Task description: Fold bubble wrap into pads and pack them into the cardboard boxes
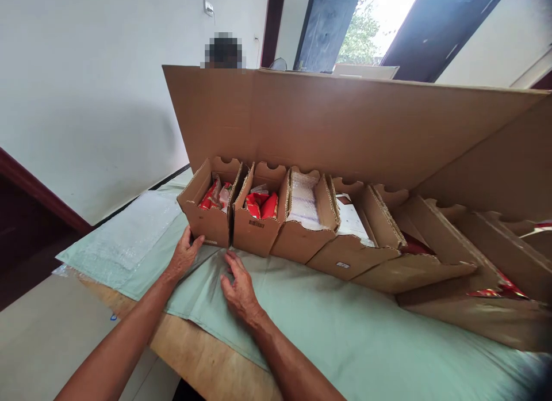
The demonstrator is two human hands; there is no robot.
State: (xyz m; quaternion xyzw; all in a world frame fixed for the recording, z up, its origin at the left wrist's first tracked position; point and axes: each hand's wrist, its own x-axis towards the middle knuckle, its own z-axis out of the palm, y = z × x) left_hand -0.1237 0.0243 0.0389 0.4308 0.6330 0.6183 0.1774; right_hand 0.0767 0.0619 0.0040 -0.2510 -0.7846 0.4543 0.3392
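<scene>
A row of open cardboard bins stands on a pale green cloth [328,326] over a wooden table. My left hand [184,254] rests on the cloth with its fingers against the front lower corner of the leftmost bin [207,220], which holds red packets. My right hand [238,286] lies flat on the cloth with fingers spread, just in front of the second bin [257,228], also filled with red packets [261,205]. Neither hand holds anything. The third bin [304,234] contains white bubble-wrap pieces.
A tall cardboard sheet [345,125] stands behind the bins. More bins [414,263] run off to the right. Bubble wrap [125,234] lies at the table's left end. Another person's head shows above the cardboard. The wooden table edge [202,361] is near me.
</scene>
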